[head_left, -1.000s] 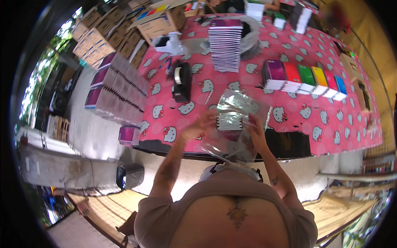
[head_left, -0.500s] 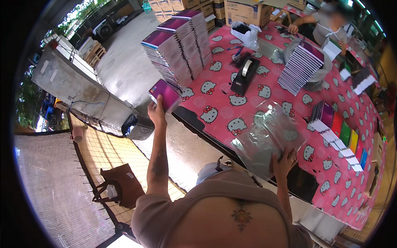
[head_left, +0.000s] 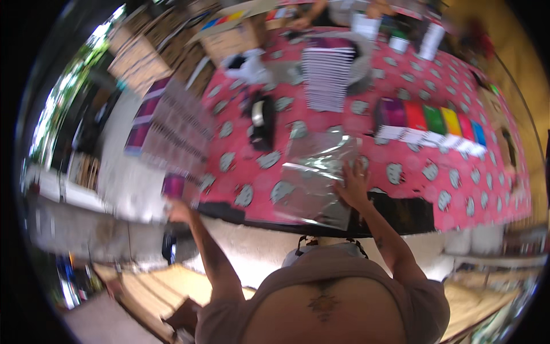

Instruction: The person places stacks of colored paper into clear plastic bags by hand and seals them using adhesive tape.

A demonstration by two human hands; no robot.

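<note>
Right hand (head_left: 353,184): fingers spread flat, pressing on the clear plastic bags (head_left: 314,178).
Bags: lying on the pink tablecloth (head_left: 401,195), near the table's front edge.
Left hand (head_left: 177,211): closed around a small magenta booklet (head_left: 173,186), off the table's left corner, blurred.

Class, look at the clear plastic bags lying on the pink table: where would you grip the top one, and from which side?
Probably by its near edge, from the table's front. The clear plastic bags lie flat, overhanging the pink table edge there, and the right hand already presses their right side.
</note>
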